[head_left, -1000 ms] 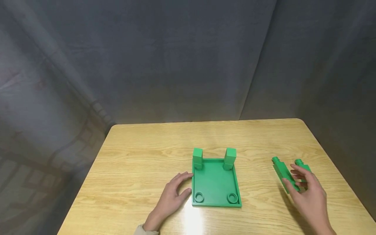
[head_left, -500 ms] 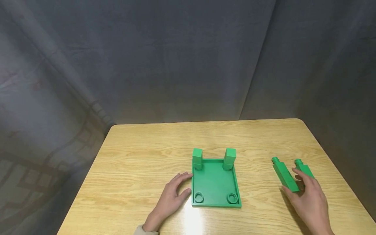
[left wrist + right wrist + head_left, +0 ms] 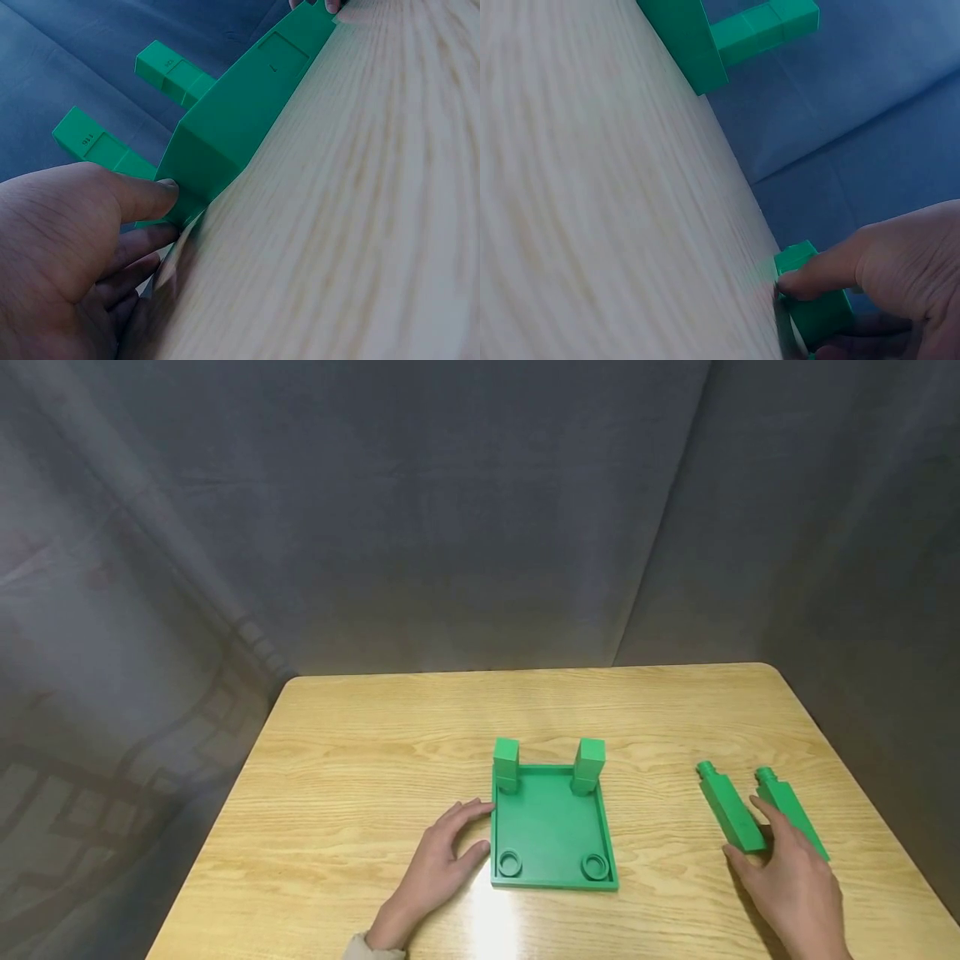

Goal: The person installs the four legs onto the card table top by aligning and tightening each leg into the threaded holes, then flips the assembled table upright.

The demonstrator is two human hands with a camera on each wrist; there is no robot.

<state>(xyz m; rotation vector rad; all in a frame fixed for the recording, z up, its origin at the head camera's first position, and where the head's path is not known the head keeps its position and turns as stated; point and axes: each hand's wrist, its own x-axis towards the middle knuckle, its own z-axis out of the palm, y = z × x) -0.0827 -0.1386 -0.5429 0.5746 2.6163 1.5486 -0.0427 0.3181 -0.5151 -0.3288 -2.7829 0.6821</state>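
Note:
A green plastic tray [image 3: 553,827] with a low rim lies on the table. Two square green posts, one left [image 3: 506,760] and one right [image 3: 590,760], stand upright in its far corners, and round sockets show in the near corners. My left hand [image 3: 435,868] rests against the tray's left side, with thumb and index fingertip touching the rim. To the right lie two loose green posts with ribbed round ends facing away. My right hand [image 3: 795,885] pinches the near end of the left loose post [image 3: 727,810], thumb on one side and fingers on the other. The right loose post [image 3: 795,814] is partly behind the hand.
The wooden table [image 3: 360,743] has rounded far corners. Grey curtains [image 3: 450,527] hang behind it and along both sides. A bare strip of tabletop separates the tray from the loose posts.
My right hand has lowered and settled about the near end of the left loose post, baring more of the right one. The left hand and tray have stayed put.

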